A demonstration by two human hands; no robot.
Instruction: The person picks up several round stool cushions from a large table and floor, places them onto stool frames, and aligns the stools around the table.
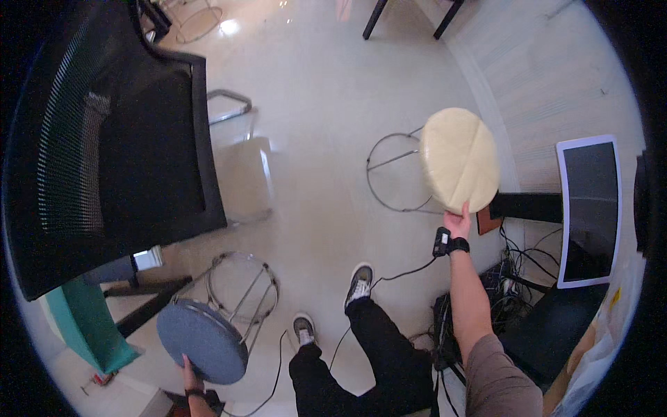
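Observation:
My left hand (pixel 191 374), at the lower left, grips the near edge of a round stool with a grey-blue seat (pixel 200 339); its thumb lies on top and the other fingers are hidden. That stool leans, its metal legs and ring base pointing up and right in the picture. On the right, my right hand (pixel 458 223) holds the near rim of a round stool with a cream seat (pixel 459 159), thumb on top and fingers mostly hidden. This stool's ring base (pixel 368 169) shows to the left of its seat. Both wrists wear black bands with small devices.
A black mesh office chair (pixel 151 146) fills the upper left, above a green fabric box or bag (pixel 91 323). On the right stand a white-framed monitor or panel (pixel 591 211) and tangled cables (pixel 513 281). Thin cords (pixel 281 359) lie near my shoes. Black furniture legs (pixel 375 20) stand far ahead.

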